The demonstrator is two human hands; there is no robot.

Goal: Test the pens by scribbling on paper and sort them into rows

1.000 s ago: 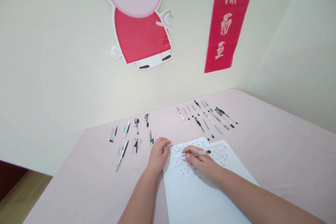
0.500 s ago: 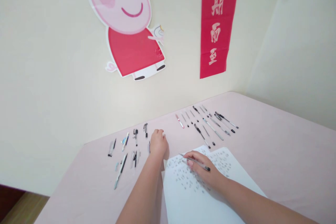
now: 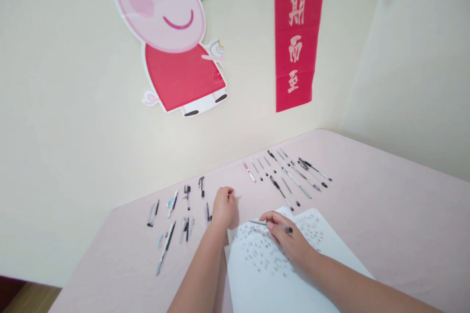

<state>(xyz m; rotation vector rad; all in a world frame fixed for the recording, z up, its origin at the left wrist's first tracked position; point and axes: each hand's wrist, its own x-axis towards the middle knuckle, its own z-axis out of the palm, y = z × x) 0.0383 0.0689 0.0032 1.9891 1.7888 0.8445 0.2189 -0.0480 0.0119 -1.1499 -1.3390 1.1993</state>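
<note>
Bright diffuse light, soft shadows, blurred handwriting (image 3: pixel 270 256), wide-angle edge stretching

The head camera, perhaps slightly tilted, looks forward and down across the near pink tabletop (image 3: pixel 382 205) to the wall (image 3: pixel 66 88).

The slim plastic pen (image 3: pixel 258 222) held above the writing has a clear greyish barrel and a black end. The smooth white paper sheets (image 3: pixel 273 298) are speckled with dark grey handwritten marks in their upper part. The flat, wide bench (image 3: pixel 106 269) is plain pale pink. On it lies a slim pink-and-white pen (image 3: pixel 249 172). The flat pig-shaped cut-out (image 3: pixel 183 78) shows a pink head, red dress, black shoes and white border. The long red banner (image 3: pixel 282 66) bears pale pinkish characters; the wall (image 3: pixel 66 107) is plain cream.
</note>
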